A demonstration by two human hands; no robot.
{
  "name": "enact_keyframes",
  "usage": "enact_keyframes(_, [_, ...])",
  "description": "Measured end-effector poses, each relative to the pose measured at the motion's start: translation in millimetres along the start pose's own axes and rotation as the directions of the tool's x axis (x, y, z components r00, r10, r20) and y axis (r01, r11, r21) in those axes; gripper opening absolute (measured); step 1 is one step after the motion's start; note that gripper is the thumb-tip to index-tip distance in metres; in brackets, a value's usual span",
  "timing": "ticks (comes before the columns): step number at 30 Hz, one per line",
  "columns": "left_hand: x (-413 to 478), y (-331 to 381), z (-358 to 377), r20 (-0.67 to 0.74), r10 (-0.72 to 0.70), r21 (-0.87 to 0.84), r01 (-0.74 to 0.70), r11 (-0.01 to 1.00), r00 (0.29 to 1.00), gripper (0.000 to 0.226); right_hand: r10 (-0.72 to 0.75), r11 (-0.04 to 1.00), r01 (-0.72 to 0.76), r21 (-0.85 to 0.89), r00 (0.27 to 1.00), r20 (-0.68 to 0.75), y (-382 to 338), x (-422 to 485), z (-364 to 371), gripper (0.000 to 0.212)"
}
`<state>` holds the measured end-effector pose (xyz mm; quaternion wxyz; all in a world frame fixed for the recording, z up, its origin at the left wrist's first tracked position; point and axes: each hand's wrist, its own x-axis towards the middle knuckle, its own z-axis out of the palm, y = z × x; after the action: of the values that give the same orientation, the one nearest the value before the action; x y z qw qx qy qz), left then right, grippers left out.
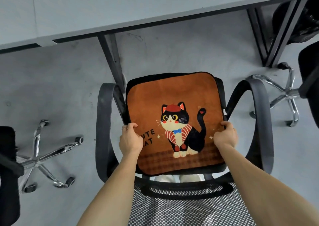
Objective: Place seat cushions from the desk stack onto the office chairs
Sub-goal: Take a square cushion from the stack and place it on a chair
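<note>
One orange cat-print cushion (174, 122) lies on the seat of the middle office chair (259, 122). The left hand (130, 140) grips its left edge, the right hand (225, 135) its right edge. Two more chairs (43, 156) flank it, three in all.

We're looking down on a grey floor (51, 91), smooth but scuffed, with faint dark smudges here and there. Across the top runs a long pale grey desk (138, 6), its edge slanting down to the left. Under it we see dark metal legs (112, 60), one in the middle and another pair (269, 34) off to the right. A shiny chrome five-star base (43, 158) on castors stands at left, and a second chrome base (284, 94) sits at right. Something black and glossy (298, 18) lies tucked under the desk at far right. The light is even and soft.
</note>
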<state>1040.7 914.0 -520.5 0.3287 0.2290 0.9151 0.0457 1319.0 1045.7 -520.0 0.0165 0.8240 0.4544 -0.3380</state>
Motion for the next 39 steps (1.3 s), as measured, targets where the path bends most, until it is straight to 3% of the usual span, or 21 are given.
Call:
enact_keyframes(7, [-9,-4,7,-0.043,0.003,0.061,0.000,0.998,0.999,0.046,-0.067,0.996,0.069,-0.050,0.997,0.040,-2,4,1,0.054])
enact_keyframes(11, [-9,-4,11,-0.086,0.039,0.117,-0.029,0.993,0.996,0.045,-0.031,0.979,0.040,-0.201,0.998,0.046,-4,-1,3,0.055])
enact_keyframes(14, [-9,-5,16,-0.170,0.262,0.255,-0.215,0.943,0.950,0.041,-0.251,0.908,0.218,-0.357,0.967,-0.047,-5,-9,8,0.050])
enact_keyframes(16, [-8,-4,22,-0.123,0.431,0.322,-0.374,0.869,0.894,0.052,-0.457,0.820,0.417,-0.393,0.890,-0.010,-5,-11,15,0.050])
enact_keyframes(18, [2,2,32,-0.032,0.517,0.374,-0.469,0.800,0.856,0.066,-0.558,0.723,0.540,-0.431,0.824,0.097,-8,-2,25,0.059])
enact_keyframes(22, [24,-9,53,0.069,0.515,0.449,-0.488,0.749,0.854,0.074,-0.483,0.659,0.567,-0.494,0.822,0.301,4,25,33,0.072])
enact_keyframes(28, [32,-20,55,0.099,0.502,0.467,-0.486,0.739,0.859,0.079,-0.468,0.633,0.610,-0.476,0.792,0.393,10,41,29,0.078])
enact_keyframes(32, [26,-1,35,0.179,0.467,0.539,-0.483,0.690,0.866,0.077,-0.321,0.615,0.594,-0.518,0.789,0.524,-15,37,9,0.095])
enact_keyframes(36, [36,62,9,0.179,0.568,0.507,-0.570,0.647,0.803,0.065,-0.232,0.634,0.500,-0.590,0.851,0.472,-82,19,-9,0.087])
enact_keyframes(39, [53,104,4,0.145,0.607,0.462,-0.596,0.657,0.782,0.068,-0.396,0.641,0.566,-0.518,0.822,0.408,-132,17,-1,0.078])
